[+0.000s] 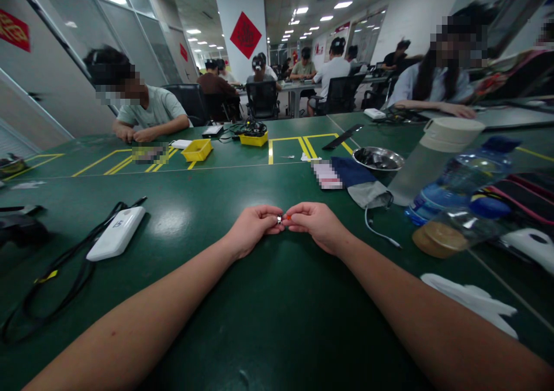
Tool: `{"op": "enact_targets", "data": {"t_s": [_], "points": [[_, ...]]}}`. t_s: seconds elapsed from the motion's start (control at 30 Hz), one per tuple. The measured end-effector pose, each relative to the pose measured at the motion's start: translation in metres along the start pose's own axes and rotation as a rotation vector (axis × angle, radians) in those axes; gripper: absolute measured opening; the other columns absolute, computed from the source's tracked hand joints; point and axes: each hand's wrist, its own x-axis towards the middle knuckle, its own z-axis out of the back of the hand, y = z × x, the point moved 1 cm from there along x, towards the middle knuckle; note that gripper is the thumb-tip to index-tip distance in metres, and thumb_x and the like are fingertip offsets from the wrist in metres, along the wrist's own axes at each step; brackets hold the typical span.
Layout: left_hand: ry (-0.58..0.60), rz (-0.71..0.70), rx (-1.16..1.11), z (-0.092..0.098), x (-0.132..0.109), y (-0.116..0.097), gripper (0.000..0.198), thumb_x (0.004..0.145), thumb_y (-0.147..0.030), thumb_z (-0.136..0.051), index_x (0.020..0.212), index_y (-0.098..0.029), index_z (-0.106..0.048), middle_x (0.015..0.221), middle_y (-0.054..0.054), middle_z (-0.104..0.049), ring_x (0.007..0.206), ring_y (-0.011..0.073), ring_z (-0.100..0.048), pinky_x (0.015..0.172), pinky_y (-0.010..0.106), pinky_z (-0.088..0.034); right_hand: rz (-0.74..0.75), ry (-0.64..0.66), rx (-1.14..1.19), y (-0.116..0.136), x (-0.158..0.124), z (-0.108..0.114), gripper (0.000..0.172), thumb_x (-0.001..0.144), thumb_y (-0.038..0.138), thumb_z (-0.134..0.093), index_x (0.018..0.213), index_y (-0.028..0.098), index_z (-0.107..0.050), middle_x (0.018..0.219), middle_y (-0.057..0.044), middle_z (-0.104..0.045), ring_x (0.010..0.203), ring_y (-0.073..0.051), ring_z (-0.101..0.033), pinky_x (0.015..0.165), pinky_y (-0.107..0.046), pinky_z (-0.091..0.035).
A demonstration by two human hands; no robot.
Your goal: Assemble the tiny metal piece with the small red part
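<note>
Over the green table, my two hands meet fingertip to fingertip in the middle of the head view. My left hand (255,227) pinches a small shiny metal piece (279,220) between thumb and fingers. Right beside it, my right hand (318,223) holds a tiny orange-red piece (288,218) in its fingertips. The two pieces are very close; whether they touch I cannot tell. Both are too small to name more exactly, and fingers partly cover them.
Left lies a white power bank (116,233) with a black cable. To the right are a metal bowl (378,159), a frosted bottle (433,160), plastic bottles (467,174), a fabric pouch (361,180) and a white glove (470,298). A yellow bin (197,150) stands farther back. People sit across the table.
</note>
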Motion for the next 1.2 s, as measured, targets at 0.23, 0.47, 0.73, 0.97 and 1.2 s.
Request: {"op": "enact_targets", "data": {"t_s": [0.23,0.47,0.73,0.97,1.2], "points": [[0.004,0.001,-0.012,0.0002,0.0002,-0.0001,0.015,0.084,-0.01,-0.064,0.098,-0.011,-0.068,0.092,0.01,-0.074,0.079,0.0121,-0.071,0.078,0.021,-0.057,0.017,0.02,0.002,-0.0001,0.0,0.0008,0.01,0.073,0.013,-0.068,0.083,0.013,-0.071,0.081,-0.007,-0.073,0.078,-0.015,-0.071,0.074,-0.027,-0.058],[-0.037,-0.005,-0.014,0.0009,-0.0002,-0.0004,0.016,0.084,-0.012,-0.065,0.099,-0.011,-0.068,0.093,0.01,-0.074,0.076,0.0114,-0.071,0.073,0.02,-0.057,0.022,0.028,-0.014,0.0022,-0.0012,0.0004,0.01,0.072,0.015,-0.069,0.082,0.013,-0.071,0.082,-0.007,-0.073,0.08,-0.017,-0.072,0.073,-0.029,-0.058],[-0.054,-0.02,-0.027,0.0024,0.0004,0.0011,0.016,0.082,-0.012,-0.066,0.098,-0.012,-0.068,0.093,0.01,-0.073,0.078,0.0132,-0.072,0.072,0.021,-0.058,0.028,0.057,-0.02,0.0003,-0.0014,0.0017,0.01,0.074,0.015,-0.068,0.084,0.013,-0.07,0.088,-0.008,-0.073,0.086,-0.02,-0.073,0.071,-0.027,-0.057],[-0.025,-0.009,-0.006,0.0004,-0.0014,-0.0018,0.009,0.083,-0.009,-0.063,0.092,-0.012,-0.065,0.09,0.01,-0.073,0.079,0.0138,-0.072,0.072,0.022,-0.058,0.02,0.042,-0.024,-0.0004,-0.0005,0.002,0.012,0.073,0.016,-0.069,0.085,0.014,-0.071,0.086,-0.008,-0.073,0.084,-0.018,-0.072,0.073,-0.029,-0.057],[0.009,0.015,-0.003,0.0002,-0.0018,-0.0028,0.023,0.087,-0.013,-0.062,0.109,-0.011,-0.067,0.096,0.012,-0.074,0.079,0.0123,-0.071,0.073,0.019,-0.057,0.037,0.038,-0.017,0.0007,-0.0014,0.0013,0.011,0.074,0.016,-0.068,0.084,0.014,-0.07,0.083,-0.007,-0.073,0.081,-0.017,-0.071,0.075,-0.029,-0.056]]}}
